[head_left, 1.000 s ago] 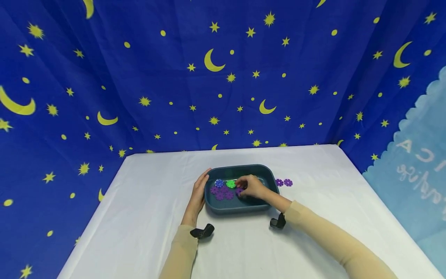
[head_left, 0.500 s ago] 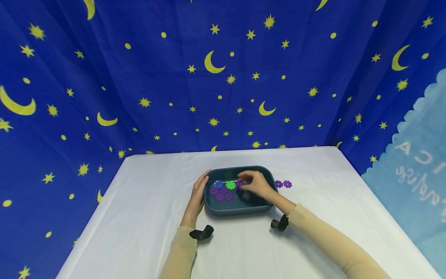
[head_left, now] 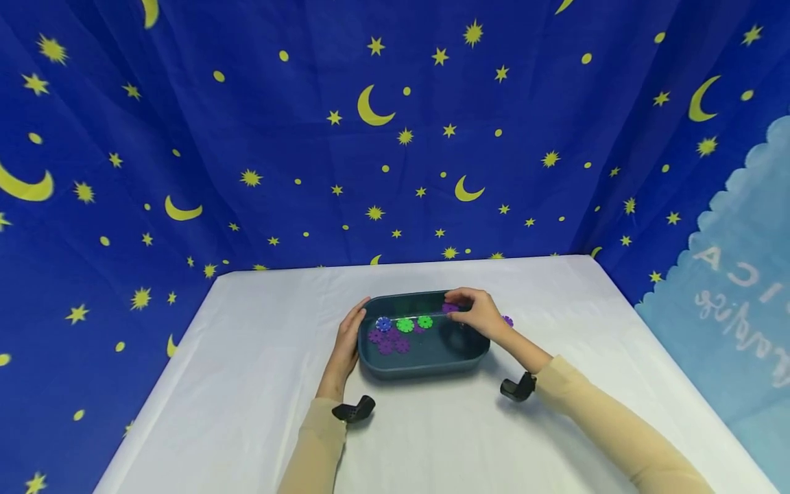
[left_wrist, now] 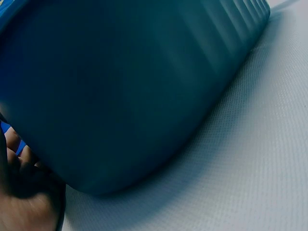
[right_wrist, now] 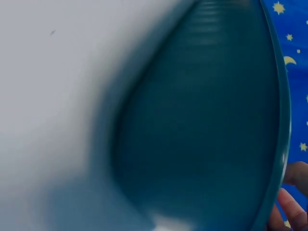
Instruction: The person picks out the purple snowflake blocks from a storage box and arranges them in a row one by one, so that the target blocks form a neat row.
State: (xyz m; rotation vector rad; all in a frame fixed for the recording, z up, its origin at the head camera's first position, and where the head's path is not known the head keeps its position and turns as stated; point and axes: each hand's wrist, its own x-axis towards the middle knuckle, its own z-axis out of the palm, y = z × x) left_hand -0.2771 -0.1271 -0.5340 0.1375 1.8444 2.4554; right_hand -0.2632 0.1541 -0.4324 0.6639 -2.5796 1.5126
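A dark teal tub stands on the white table, with flower-shaped plastic discs inside. My left hand rests along the outside of its left wall, fingers fairly straight toward the back corner; the left wrist view shows that hand beside the tub wall. Between thumb and fingers my right hand pinches a purple disc, held over the tub's back right part. Several purple discs lie at the left inside, near a blue disc, a green disc and another green disc.
Right of the tub, a purple disc on the table is partly hidden by my right hand. A blue star-and-moon curtain hangs behind the table. A light blue panel is at the right.
My right hand has moved right and up from the middle of the tub, carrying a purple disc. The second green disc is now uncovered. The left hand stays against the tub.
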